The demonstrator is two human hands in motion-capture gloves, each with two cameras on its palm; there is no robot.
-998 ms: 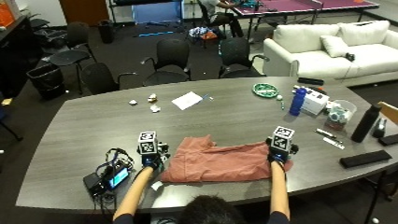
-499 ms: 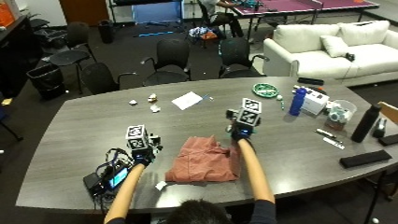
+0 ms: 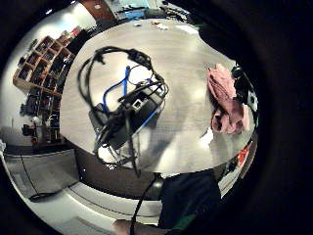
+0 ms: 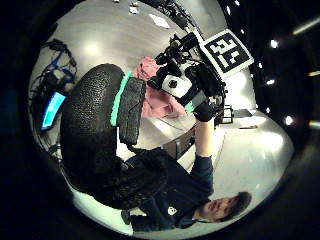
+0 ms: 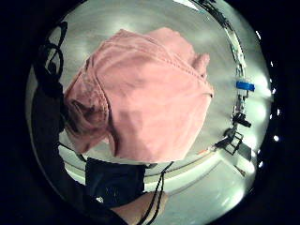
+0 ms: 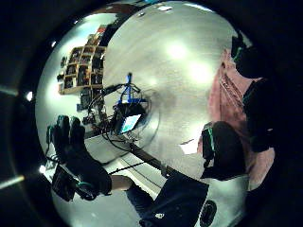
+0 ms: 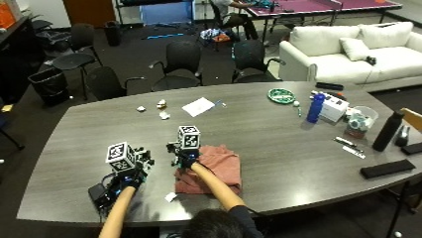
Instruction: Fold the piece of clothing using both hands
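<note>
A pink garment [image 7: 217, 171] lies folded in a rough rectangle on the grey table [image 7: 277, 144] near its front edge. My right hand [image 7: 186, 159] is at the garment's far left corner, fingers curled on the cloth edge. From the right palm, the garment [image 5: 150, 93] spreads just below, and thumb and fingers bend over the pink cloth [image 6: 232, 104]. My left hand [image 7: 131, 176] hovers off the cloth to its left, fingers spread and holding nothing. The same left hand [image 6: 75, 156] shows open in the right thumb side view.
A black device with blue and black cables [image 7: 99, 191] sits under the left hand near the table edge. A small white scrap [image 7: 171, 197] lies by the garment. Farther back are a white sheet [image 7: 198, 106], a green plate [image 7: 282, 95] and a blue bottle [image 7: 316, 107].
The right hand carried the garment's right side up and over to the left, so the cloth is now narrower. The left hand let go and drew away to the left.
</note>
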